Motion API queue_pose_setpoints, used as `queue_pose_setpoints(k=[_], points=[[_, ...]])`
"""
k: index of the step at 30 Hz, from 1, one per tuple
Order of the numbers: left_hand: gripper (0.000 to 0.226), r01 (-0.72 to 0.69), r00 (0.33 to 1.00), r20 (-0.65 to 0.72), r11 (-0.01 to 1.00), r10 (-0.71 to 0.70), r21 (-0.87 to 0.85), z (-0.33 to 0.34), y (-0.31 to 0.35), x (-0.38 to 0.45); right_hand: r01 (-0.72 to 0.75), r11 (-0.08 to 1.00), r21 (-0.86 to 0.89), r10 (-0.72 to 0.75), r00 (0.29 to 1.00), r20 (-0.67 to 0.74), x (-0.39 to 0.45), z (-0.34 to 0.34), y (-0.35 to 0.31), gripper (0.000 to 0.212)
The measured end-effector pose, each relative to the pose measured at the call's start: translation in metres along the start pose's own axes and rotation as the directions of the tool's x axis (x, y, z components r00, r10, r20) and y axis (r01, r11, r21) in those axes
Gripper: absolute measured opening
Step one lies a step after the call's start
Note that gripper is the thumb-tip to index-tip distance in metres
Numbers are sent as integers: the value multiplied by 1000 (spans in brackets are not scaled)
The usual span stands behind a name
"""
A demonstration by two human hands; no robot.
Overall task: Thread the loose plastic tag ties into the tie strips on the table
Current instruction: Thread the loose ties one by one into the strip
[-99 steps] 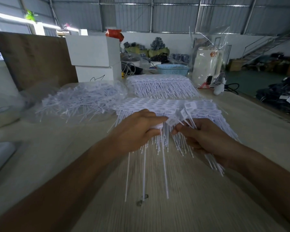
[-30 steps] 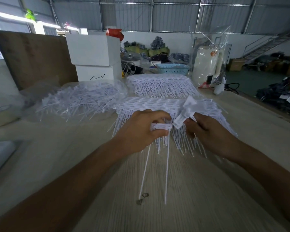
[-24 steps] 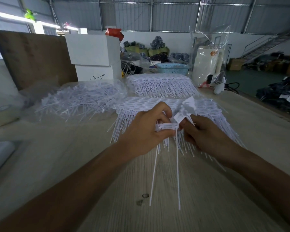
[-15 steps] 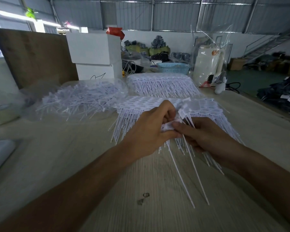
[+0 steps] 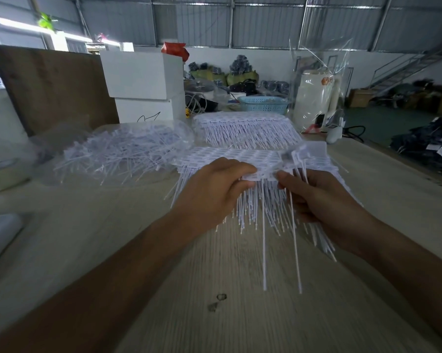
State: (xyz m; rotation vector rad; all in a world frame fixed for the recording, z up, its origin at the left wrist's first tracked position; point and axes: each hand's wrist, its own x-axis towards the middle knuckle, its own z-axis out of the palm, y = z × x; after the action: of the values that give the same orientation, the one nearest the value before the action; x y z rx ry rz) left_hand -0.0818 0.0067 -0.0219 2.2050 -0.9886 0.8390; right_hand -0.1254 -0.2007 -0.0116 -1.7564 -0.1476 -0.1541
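A wide white tie strip (image 5: 240,159) with many thin tails lies mid-table. My left hand (image 5: 215,192) pinches a short strip piece (image 5: 259,177) just above it, and two long tie tails (image 5: 264,250) hang down from that piece toward me. My right hand (image 5: 322,200) grips a bunch of loose white tag ties (image 5: 301,159), their flat heads sticking up above the fingers and their tails trailing past the wrist. The two hands almost touch at the short piece.
A clear bag of loose ties (image 5: 123,151) lies left of the strip. A second finished strip (image 5: 245,126) lies behind it. White boxes (image 5: 141,82), a brown board (image 5: 51,85), a blue basket (image 5: 263,103) and a wrapped white appliance (image 5: 314,98) stand at the back. The table's right edge (image 5: 406,164) runs diagonally.
The two long tails have swung from slanting right to hanging straight down. My hands drew slightly apart, and the bunch of tie heads in my right hand tipped to the right.
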Motion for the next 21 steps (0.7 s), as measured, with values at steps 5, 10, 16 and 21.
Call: queue_pose_setpoints(k=[5,10,16,21], points=[[19,5,1000,14,997,-4,-73,1,1,1,70,996,-60,-70,998,3,-1,-1,0,33],[15,103,995,35,968,-98,-227,2,5,2,133,987,-94,-134,991,-6,-1,0,0,40],[11,211,977,103,898,-186,-385,7,0,1,171,979,-114,-175,984,-23,-2,0,-1,53],[15,280,960,147,810,-238,-515,9,0,2,189,976,-106,-193,981,-29,-1,-1,0,54]])
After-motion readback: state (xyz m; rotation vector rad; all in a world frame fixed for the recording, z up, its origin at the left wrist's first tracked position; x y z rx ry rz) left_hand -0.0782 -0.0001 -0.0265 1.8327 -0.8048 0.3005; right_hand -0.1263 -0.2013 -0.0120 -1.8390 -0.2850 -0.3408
